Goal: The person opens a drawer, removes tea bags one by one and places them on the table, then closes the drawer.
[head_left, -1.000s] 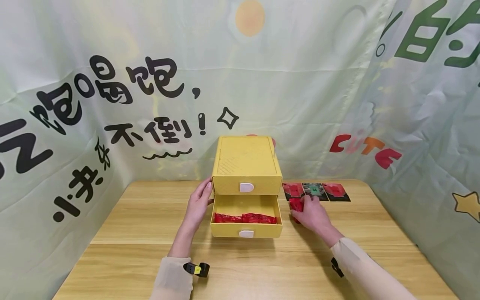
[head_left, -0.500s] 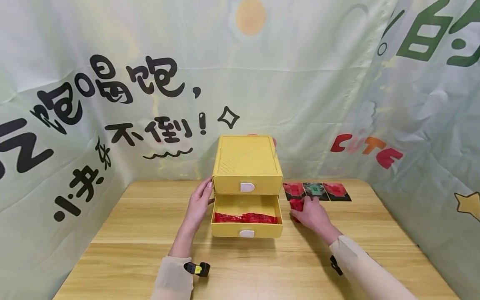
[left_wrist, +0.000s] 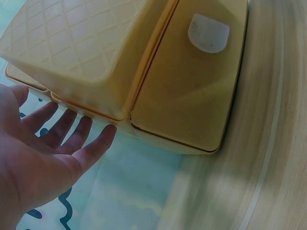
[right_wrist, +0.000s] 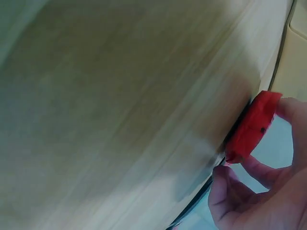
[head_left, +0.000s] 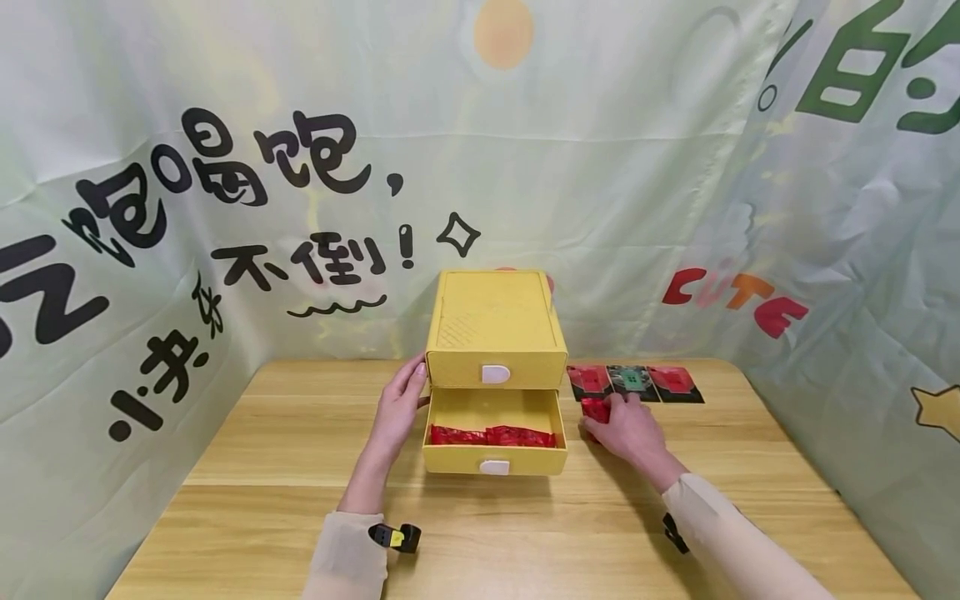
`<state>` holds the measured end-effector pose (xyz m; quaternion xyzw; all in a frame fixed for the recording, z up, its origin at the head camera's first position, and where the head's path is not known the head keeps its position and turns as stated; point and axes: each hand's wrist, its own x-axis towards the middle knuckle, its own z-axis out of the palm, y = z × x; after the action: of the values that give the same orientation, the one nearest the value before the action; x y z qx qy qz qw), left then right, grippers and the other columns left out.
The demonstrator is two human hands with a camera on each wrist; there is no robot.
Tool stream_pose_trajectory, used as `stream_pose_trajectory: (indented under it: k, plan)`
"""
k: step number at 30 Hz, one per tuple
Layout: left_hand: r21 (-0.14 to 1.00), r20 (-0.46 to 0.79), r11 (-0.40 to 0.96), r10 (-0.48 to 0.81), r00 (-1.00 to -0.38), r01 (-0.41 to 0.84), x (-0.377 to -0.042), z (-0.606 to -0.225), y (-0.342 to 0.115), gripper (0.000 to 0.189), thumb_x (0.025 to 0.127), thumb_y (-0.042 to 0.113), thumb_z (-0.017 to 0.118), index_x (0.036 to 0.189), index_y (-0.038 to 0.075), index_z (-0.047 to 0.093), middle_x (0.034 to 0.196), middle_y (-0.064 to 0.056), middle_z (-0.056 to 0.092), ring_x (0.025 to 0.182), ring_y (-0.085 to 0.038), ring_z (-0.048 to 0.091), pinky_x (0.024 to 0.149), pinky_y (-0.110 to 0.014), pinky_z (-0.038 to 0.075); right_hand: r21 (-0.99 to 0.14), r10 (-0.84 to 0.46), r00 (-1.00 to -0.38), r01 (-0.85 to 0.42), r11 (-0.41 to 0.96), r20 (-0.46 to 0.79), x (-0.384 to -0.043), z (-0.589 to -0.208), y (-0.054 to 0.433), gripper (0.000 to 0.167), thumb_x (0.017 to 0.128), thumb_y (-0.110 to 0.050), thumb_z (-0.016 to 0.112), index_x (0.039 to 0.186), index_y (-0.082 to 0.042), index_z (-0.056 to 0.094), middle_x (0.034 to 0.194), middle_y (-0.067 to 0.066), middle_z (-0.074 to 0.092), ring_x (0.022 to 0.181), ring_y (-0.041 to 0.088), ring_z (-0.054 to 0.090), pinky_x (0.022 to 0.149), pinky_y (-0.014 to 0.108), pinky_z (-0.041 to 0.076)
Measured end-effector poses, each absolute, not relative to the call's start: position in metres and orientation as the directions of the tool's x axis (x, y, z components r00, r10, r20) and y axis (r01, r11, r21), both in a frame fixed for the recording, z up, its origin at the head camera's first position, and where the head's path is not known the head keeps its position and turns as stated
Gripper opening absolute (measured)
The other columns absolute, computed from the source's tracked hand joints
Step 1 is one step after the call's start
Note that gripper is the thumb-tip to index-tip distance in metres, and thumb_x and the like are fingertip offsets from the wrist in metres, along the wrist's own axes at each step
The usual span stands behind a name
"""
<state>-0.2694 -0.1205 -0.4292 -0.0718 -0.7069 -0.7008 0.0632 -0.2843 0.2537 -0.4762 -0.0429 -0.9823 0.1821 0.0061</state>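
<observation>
A yellow two-drawer box point(head_left: 495, 312) stands at the back middle of the table. Its lower drawer point(head_left: 457, 460) is pulled out, with red shiny packets point(head_left: 521, 437) lying inside. My left hand point(head_left: 392, 408) is at the box's left side; in the left wrist view its fingers point(left_wrist: 98, 143) are spread and gently bent, fingertips right by the yellow wall. Right of the drawer, my right hand point(head_left: 632, 432) pinches a small red packet point(right_wrist: 254, 128) between thumb and fingers, close over the tabletop.
Three flat square cards lie in a row behind my right hand: a red one point(head_left: 589, 382), a dark green one point(head_left: 632, 380) and another red one point(head_left: 674, 381). The upper drawer point(head_left: 457, 369) is closed. A printed curtain point(head_left: 600, 192) hangs behind the wooden table point(head_left: 285, 450).
Both hands keep their places at the box and the red packet. The whole view shifts only very slightly.
</observation>
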Motion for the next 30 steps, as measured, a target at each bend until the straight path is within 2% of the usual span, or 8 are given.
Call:
stream_pose_trajectory:
  k: [7, 15, 24, 30]
  plan:
    - [0.981, 0.195, -0.001, 0.012, -0.981, 0.195, -0.269, -0.428, -0.120, 0.048, 0.113, 0.030, 0.046, 0.157, 0.010, 0.047, 0.160, -0.014, 0.046, 0.144, -0.036, 0.046, 0.110, -0.059, 0.048, -0.361, 0.063, -0.992, 0.021, 0.932, 0.108, -0.279, -0.472, 0.256, 0.073, 0.094, -0.054, 0.068, 0.136, 0.005, 0.058, 0.138, 0.035, 0.048, 0.118, 0.052, 0.052, 0.084, 0.067, 0.056]
    - [0.981, 0.196, -0.004, 0.009, -0.981, 0.196, -0.269, -0.428, -0.119, 0.048, 0.113, 0.029, 0.046, 0.157, 0.010, 0.046, 0.160, -0.015, 0.046, 0.143, -0.036, 0.047, 0.109, -0.059, 0.048, -0.421, -0.002, -0.962, -0.121, 0.899, 0.273, -0.266, -0.457, 0.255, 0.066, 0.100, -0.044, 0.067, 0.145, 0.002, 0.054, 0.143, 0.029, 0.049, 0.129, 0.050, 0.049, 0.097, 0.069, 0.051]
    - [0.982, 0.190, 0.004, 0.003, -0.982, 0.190, -0.269, -0.427, -0.119, 0.048, 0.113, 0.030, 0.047, 0.157, 0.010, 0.047, 0.160, -0.014, 0.046, 0.142, -0.035, 0.048, 0.109, -0.058, 0.049, -0.458, -0.058, -0.903, -0.270, 0.847, 0.427, -0.247, -0.439, 0.244, 0.051, 0.102, -0.030, 0.068, 0.142, -0.001, 0.059, 0.144, 0.023, 0.052, 0.132, 0.045, 0.050, 0.103, 0.067, 0.047]
    - [0.982, 0.191, 0.005, 0.007, -0.982, 0.191, -0.269, -0.428, -0.120, 0.048, 0.113, 0.029, 0.046, 0.157, 0.009, 0.046, 0.160, -0.015, 0.046, 0.142, -0.035, 0.048, 0.109, -0.058, 0.049, -0.437, -0.105, -0.834, -0.386, 0.812, 0.541, -0.234, -0.425, 0.232, 0.045, 0.099, -0.023, 0.072, 0.138, -0.003, 0.063, 0.138, 0.019, 0.057, 0.125, 0.041, 0.056, 0.098, 0.065, 0.051]
